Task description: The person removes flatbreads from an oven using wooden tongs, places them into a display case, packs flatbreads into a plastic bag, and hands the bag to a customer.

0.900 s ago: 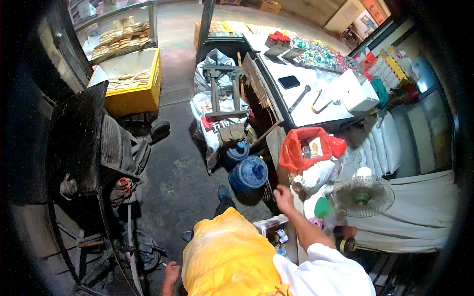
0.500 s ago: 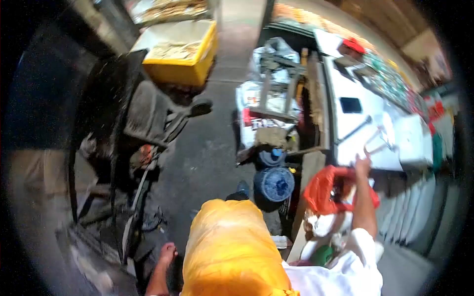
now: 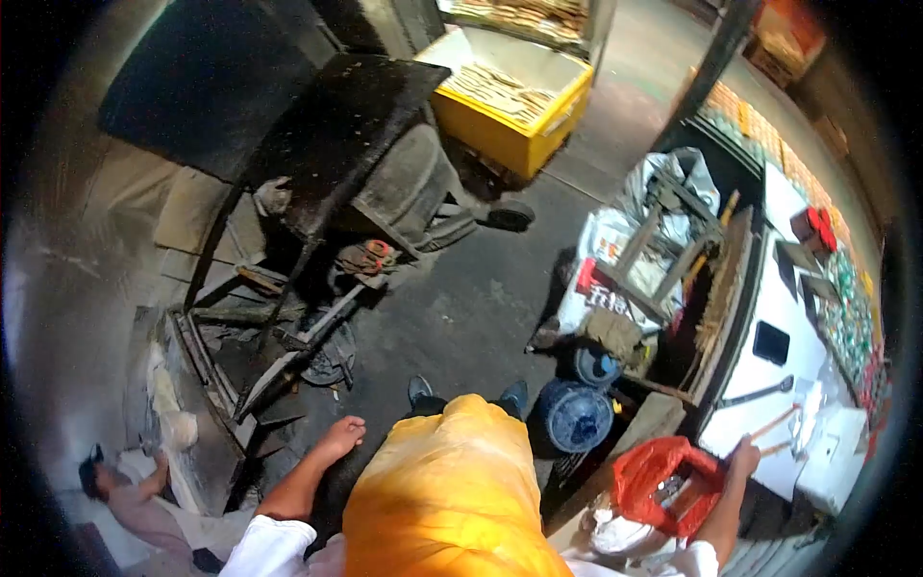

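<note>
My right hand is at the near edge of the white tabletop, closed around what look like tongs. Two thin prongs spread from the fingers over the table. Just left of that wrist, a red plastic bag stands with its mouth open; its contents are hard to make out. My left hand hangs over the dark floor, loosely curled and holding nothing. A yellow apron covers my front. On the table lie a phone and a dark long-handled tool.
A yellow box of flat pale pieces stands ahead. Left is a dark metal stand with a wheeled cart. Blue water bottles and a wooden stool flank the table. Another person is at lower left.
The view has swung left, so things appear further right and the other person shows. My left hand has come forward into fuller view. My right hand still holds the tongs at the table edge.
</note>
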Motion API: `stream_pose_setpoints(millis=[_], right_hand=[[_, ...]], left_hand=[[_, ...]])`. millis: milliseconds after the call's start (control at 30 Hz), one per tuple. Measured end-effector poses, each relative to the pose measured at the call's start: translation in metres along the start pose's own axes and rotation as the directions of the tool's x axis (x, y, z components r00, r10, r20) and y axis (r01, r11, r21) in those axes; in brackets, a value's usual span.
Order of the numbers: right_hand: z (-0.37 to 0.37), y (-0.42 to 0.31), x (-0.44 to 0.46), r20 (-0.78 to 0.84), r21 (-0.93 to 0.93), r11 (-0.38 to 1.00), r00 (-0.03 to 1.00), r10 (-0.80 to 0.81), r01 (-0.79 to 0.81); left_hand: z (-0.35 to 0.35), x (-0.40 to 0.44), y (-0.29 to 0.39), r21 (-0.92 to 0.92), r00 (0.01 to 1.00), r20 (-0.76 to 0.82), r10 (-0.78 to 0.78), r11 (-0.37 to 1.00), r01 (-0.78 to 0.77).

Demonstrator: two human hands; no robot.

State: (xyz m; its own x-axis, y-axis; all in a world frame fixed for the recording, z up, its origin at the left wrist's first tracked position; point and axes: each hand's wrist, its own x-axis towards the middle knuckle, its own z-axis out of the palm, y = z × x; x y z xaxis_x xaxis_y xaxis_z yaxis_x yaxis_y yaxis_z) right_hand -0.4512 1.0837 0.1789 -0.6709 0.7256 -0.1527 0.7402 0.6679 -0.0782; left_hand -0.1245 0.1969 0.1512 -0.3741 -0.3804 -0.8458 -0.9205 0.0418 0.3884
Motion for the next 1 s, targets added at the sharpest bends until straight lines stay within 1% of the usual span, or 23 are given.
stream_pose_setpoints(millis=[33,67,100,133,200,267,300,333,367,400,500,567,600,633,667,733,800,833,867,900,933,967,1000], right_hand=[[0.010,0.007,0.012,-0.155,0.082,0.995,0.986,0.064,-0.052],[0.006,0.009,0.019,-0.188,0.189,0.979,0.976,0.113,-0.077],[-0.011,-0.010,0.024,-0.080,0.405,0.847,0.910,0.407,-0.344],[-0.011,-0.010,0.036,-0.115,0.608,0.752,0.908,0.402,-0.256],[-0.006,-0.004,0.065,-0.185,0.898,0.440,0.902,0.390,-0.006],[-0.070,-0.075,0.000,-0.252,0.967,0.123,0.913,0.322,0.224],[-0.098,-0.117,-0.047,-0.273,0.959,-0.002,0.925,0.266,0.283],[-0.116,-0.152,-0.089,-0.289,0.945,-0.101,0.937,0.196,0.312],[-0.132,-0.188,-0.132,-0.296,0.935,-0.170,0.950,0.105,0.310],[-0.124,-0.194,-0.146,-0.304,0.929,-0.225,0.953,-0.016,0.293],[-0.112,-0.272,-0.224,-0.209,0.973,-0.161,0.921,-0.329,0.164],[-0.108,-0.338,-0.269,-0.211,0.977,-0.111,0.879,-0.428,0.181],[-0.103,-0.358,-0.270,-0.109,0.976,-0.217,0.846,-0.522,-0.008],[-0.094,-0.389,-0.298,-0.139,0.976,-0.214,0.857,-0.496,0.034],[-0.085,-0.422,-0.327,-0.170,0.975,-0.208,0.866,-0.470,0.078],[-0.089,-0.489,-0.424,-0.117,0.992,-0.094,0.834,-0.539,0.078],[-0.076,-0.536,-0.510,-0.175,0.981,-0.020,0.837,-0.518,0.193],[-0.066,-0.535,-0.530,-0.122,0.962,0.136,0.814,-0.568,0.239],[-0.042,-0.536,-0.551,-0.121,0.980,0.072,0.838,-0.532,0.187],[-0.033,-0.527,-0.570,0.113,0.965,0.260,0.843,-0.526,0.033],[-0.012,-0.522,-0.592,0.173,0.950,0.313,0.847,-0.503,-0.008],[0.016,-0.508,-0.605,0.336,0.894,0.421,0.850,-0.406,-0.152],[0.045,-0.486,-0.616,0.462,0.806,0.553,0.807,-0.369,-0.208]], left_hand=[[0.000,-0.003,0.013,0.043,1.000,0.003,0.000,0.999,-0.001],[-0.002,0.001,0.014,0.025,1.000,-0.017,0.006,1.000,-0.006],[-0.005,0.011,0.013,0.017,0.999,0.001,0.051,0.999,-0.051],[-0.009,0.021,0.011,0.011,0.995,0.021,0.095,0.995,-0.096],[-0.028,0.039,0.013,-0.074,0.988,0.008,0.152,0.986,-0.151],[-0.053,0.057,0.033,-0.177,0.979,-0.128,0.161,0.967,-0.182],[-0.073,0.077,0.028,-0.240,0.964,-0.177,0.198,0.941,-0.238],[-0.096,0.109,0.012,-0.385,0.937,-0.239,0.253,0.861,-0.331],[-0.123,0.112,0.028,-0.436,0.943,-0.275,0.188,0.850,-0.297],[-0.147,0.114,0.053,-0.359,0.928,-0.340,0.153,0.891,-0.278],[-0.228,0.132,0.123,-0.425,0.907,-0.406,0.113,0.855,-0.297],[-0.284,0.184,0.146,-0.379,0.861,-0.406,0.306,0.801,-0.463],[-0.304,0.184,0.183,-0.251,0.815,-0.430,0.388,0.816,-0.521],[-0.328,0.222,0.191,-0.135,0.699,-0.409,0.587,0.719,-0.682],[-0.353,0.259,0.199,0.054,0.637,-0.395,0.661,0.709,-0.703],[-0.378,0.255,0.252,0.347,0.553,-0.361,0.751,0.659,-0.668],[-0.396,0.242,0.298,0.508,0.618,-0.267,0.739,0.653,-0.561],[-0.403,0.245,0.312,0.549,0.664,-0.212,0.717,0.650,-0.526],[-0.407,0.243,0.326,0.548,0.660,-0.175,0.731,0.629,-0.551],[-0.409,0.237,0.340,0.650,0.595,-0.178,0.784,0.548,-0.527],[-0.408,0.239,0.350,0.739,0.522,-0.176,0.834,0.463,-0.490],[-0.412,0.260,0.354,0.760,0.486,-0.137,0.863,0.407,-0.507],[-0.415,0.276,0.357,0.755,0.477,-0.117,0.871,0.390,-0.527]])
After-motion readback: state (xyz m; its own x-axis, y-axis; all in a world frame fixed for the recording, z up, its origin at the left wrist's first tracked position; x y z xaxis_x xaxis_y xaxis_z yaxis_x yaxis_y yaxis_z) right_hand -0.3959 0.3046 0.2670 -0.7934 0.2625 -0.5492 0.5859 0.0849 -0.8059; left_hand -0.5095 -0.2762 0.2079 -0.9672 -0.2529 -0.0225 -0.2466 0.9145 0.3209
